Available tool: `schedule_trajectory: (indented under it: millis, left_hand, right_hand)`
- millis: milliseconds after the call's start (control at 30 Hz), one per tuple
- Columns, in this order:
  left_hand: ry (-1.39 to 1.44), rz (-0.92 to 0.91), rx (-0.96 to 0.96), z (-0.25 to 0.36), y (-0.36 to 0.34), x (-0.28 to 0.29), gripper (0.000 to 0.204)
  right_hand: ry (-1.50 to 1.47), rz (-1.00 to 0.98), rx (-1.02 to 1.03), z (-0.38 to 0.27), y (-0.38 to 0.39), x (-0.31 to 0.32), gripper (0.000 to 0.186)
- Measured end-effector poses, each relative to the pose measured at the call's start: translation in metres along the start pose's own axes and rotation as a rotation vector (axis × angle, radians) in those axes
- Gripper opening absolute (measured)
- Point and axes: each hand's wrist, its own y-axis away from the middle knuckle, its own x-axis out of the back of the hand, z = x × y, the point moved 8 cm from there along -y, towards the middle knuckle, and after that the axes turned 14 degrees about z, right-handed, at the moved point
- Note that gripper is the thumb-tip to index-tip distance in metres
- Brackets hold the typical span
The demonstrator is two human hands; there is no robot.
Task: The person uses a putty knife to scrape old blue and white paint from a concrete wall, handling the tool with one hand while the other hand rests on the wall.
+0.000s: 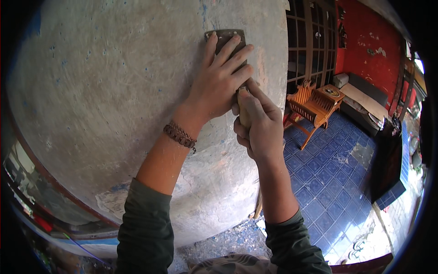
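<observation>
A scraper with a dark, flat blade [225, 38] lies against the grey, worn wall [127, 82], its edge pointing up. My right hand [265, 128] is wrapped round the scraper's pale handle [244, 109], the thumb lying along it. Over the blade rests my left hand [220, 81], fingers stretched out and apart, the fingertips near the blade's top edge. Its palm hides the lower part of the blade. A braided brown bracelet [179, 135] circles my left wrist.
Right of the wall's edge, a wooden armchair [312, 109] stands on blue floor tiles [321, 178]. Behind it are a cushioned bench [365, 93] and a red wall [367, 36]. Flakes and debris [223, 239] litter the ground below. A brown-framed window [50, 182] is at left.
</observation>
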Motion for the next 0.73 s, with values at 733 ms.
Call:
schedule_trajectory:
  millis: [733]
  left_hand:
    - [0.000, -0.012, -0.064, -0.019, -0.022, 0.005, 0.023]
  right_hand:
    - [0.025, -0.023, 0.055, -0.019, -0.011, -0.018, 0.045]
